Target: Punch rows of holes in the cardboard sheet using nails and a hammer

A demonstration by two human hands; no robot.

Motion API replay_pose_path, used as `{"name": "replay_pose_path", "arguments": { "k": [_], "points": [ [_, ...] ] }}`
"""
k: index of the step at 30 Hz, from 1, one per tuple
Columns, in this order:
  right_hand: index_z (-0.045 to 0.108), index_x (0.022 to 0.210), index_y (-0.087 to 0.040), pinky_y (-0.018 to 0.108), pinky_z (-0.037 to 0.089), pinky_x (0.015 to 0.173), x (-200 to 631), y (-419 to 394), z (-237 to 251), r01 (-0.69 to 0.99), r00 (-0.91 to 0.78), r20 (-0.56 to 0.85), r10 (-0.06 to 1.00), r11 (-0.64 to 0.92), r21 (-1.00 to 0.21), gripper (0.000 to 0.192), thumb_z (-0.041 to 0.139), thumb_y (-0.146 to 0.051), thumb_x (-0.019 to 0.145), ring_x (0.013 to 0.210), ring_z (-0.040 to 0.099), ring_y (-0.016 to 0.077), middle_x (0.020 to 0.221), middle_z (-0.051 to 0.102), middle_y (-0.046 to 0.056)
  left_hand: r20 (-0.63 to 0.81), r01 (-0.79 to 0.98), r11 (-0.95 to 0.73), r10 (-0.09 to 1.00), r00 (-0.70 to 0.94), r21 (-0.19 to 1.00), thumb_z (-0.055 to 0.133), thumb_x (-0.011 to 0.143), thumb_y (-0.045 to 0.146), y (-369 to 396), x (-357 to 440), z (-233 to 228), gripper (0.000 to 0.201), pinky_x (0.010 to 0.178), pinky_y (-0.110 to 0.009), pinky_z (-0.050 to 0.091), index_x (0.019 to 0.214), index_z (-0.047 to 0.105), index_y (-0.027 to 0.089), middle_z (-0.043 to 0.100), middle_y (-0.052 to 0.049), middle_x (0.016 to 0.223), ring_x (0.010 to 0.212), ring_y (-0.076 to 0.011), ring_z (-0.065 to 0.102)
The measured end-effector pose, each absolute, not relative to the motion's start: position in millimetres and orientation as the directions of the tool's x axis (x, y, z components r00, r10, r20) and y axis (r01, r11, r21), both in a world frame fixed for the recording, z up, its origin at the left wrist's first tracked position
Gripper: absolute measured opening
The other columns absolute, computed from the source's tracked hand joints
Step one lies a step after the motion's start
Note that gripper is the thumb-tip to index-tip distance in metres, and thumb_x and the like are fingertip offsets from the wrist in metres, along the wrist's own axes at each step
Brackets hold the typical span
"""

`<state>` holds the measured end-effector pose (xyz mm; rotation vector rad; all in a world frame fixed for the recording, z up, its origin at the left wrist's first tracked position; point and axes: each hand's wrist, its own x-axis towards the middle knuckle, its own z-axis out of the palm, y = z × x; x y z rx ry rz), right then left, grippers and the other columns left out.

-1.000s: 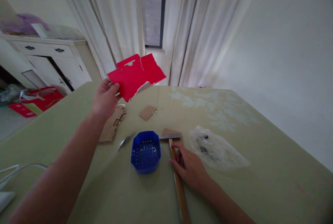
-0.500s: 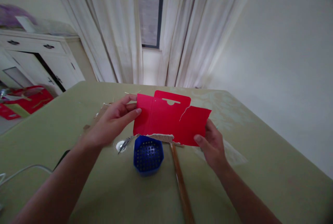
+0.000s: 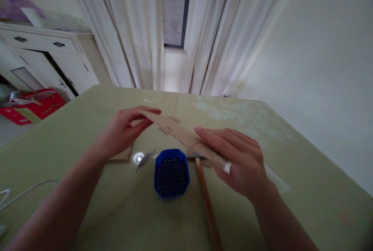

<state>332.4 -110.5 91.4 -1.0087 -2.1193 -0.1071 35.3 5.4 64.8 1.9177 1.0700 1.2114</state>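
A torn piece of cardboard is held up over the table, tilted nearly edge-on with its brown side showing. My left hand pinches its far left end between thumb and fingers. Around the right end my right hand is closed, fingers on top and thumb hidden. Below the cardboard stands a blue perforated plastic basket. A hammer with a wooden handle lies just right of the basket, its head partly covered by the cardboard. Several nails lie left of the basket.
The pale green table carries another brown cardboard piece under my left wrist. A white cable runs along the left. Clear plastic film lies at the right. Beyond are a white cabinet, a red bag and curtains.
The cardboard has been turned from its red face to nearly edge-on, brown side up. My right hand has shifted over its right end. The view has moved slightly.
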Motion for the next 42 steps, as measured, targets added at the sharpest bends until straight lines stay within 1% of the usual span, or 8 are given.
{"name": "replay_pose_path", "arguments": {
  "k": [6, 14, 28, 31, 35, 37, 39, 42],
  "points": [
    [0.044, 0.17, -0.018, 0.047, 0.069, 0.08, 293, -159, 67, 0.731, -0.524, 0.486, 0.7, 0.662, -0.165, 0.063, 0.05, -0.015, 0.108, 0.106, 0.079, 0.0349, 0.141, 0.074, 0.016, 0.045, 0.241, -0.139, 0.932, 0.359, 0.961, 0.061, 0.094, 0.078, 17, 34, 40, 0.065, 0.072, -0.04, 0.067, 0.099, 0.084, 0.018, 0.083, -0.015, 0.092, 0.085, -0.0306, 0.079],
    [0.075, 0.132, -0.009, 0.037, 0.067, 0.088, 253, -182, 19, 0.789, -0.569, 0.599, 0.564, 0.58, 0.203, 0.038, 0.048, -0.012, 0.106, 0.115, 0.079, 0.0301, 0.129, 0.081, 0.017, -0.094, 0.513, -0.349, 0.75, 0.655, 0.784, 0.071, 0.097, 0.058, 9, 40, 41, 0.037, 0.06, -0.025, 0.046, 0.091, 0.073, 0.021, 0.069, 0.0, 0.076, 0.07, -0.0184, 0.065],
    [0.07, 0.143, -0.015, 0.042, 0.059, 0.109, 263, -172, 38, 0.72, -0.627, 0.531, 0.57, 0.684, 0.116, 0.041, 0.056, -0.031, 0.108, 0.14, 0.065, 0.032, 0.15, 0.07, 0.015, -0.104, 0.328, -0.138, 0.776, 0.622, 0.934, 0.075, 0.096, 0.055, 4, 32, 54, 0.036, 0.059, -0.022, 0.051, 0.099, 0.064, 0.021, 0.07, 0.002, 0.072, 0.066, -0.0157, 0.068],
    [0.058, 0.155, -0.011, 0.047, 0.054, 0.118, 288, -152, 66, 0.696, -0.608, 0.513, 0.606, 0.718, -0.022, 0.062, 0.059, -0.05, 0.107, 0.146, 0.058, 0.0345, 0.16, 0.06, 0.019, -0.005, 0.185, -0.106, 0.855, 0.518, 0.977, 0.082, 0.091, 0.052, 3, 33, 58, 0.037, 0.055, -0.02, 0.052, 0.099, 0.063, 0.021, 0.07, 0.003, 0.07, 0.062, -0.0144, 0.068],
    [0.043, 0.167, -0.019, 0.064, 0.053, 0.116, 315, -114, 79, 0.791, -0.072, 0.673, 0.736, 0.453, -0.411, 0.09, 0.082, -0.053, 0.093, 0.145, 0.057, 0.0429, 0.16, 0.057, 0.022, 0.118, 0.056, -0.161, 0.881, 0.459, 0.985, 0.086, 0.09, 0.047, -8, 42, 68, 0.036, 0.051, -0.018, 0.052, 0.1, 0.064, 0.021, 0.07, 0.003, 0.065, 0.059, -0.0147, 0.069],
    [0.038, 0.169, -0.025, 0.06, 0.063, 0.103, 321, -100, 74, 0.59, 0.051, 0.5, 0.865, 0.378, -0.714, 0.1, 0.089, -0.05, 0.087, 0.13, 0.069, 0.0398, 0.153, 0.064, 0.02, 0.179, -0.017, -0.191, 0.887, 0.425, 0.982, 0.087, 0.09, 0.046, -18, 50, 74, 0.036, 0.05, -0.018, 0.052, 0.102, 0.064, 0.022, 0.072, 0.003, 0.065, 0.057, -0.0144, 0.069],
    [0.056, 0.156, -0.025, 0.053, 0.069, 0.09, 323, -91, 68, 0.255, -0.036, 0.2, 0.979, 0.202, -0.946, 0.079, 0.089, -0.049, 0.088, 0.111, 0.079, 0.0354, 0.136, 0.076, 0.016, 0.219, -0.086, -0.201, 0.895, 0.389, 0.976, 0.086, 0.092, 0.046, -28, 58, 77, 0.034, 0.053, -0.019, 0.055, 0.105, 0.065, 0.023, 0.074, 0.003, 0.068, 0.059, -0.0143, 0.07],
    [0.076, 0.121, -0.022, 0.043, 0.07, 0.079, 323, -87, 64, -0.079, -0.117, 0.004, 0.993, -0.005, -0.997, 0.043, 0.091, -0.045, 0.087, 0.096, 0.083, 0.0313, 0.113, 0.084, 0.011, 0.242, -0.156, -0.195, 0.883, 0.401, 0.968, 0.085, 0.094, 0.044, -36, 67, 77, 0.028, 0.064, -0.022, 0.062, 0.106, 0.072, 0.022, 0.077, 0.0, 0.076, 0.07, -0.016, 0.075]
  ]
}}
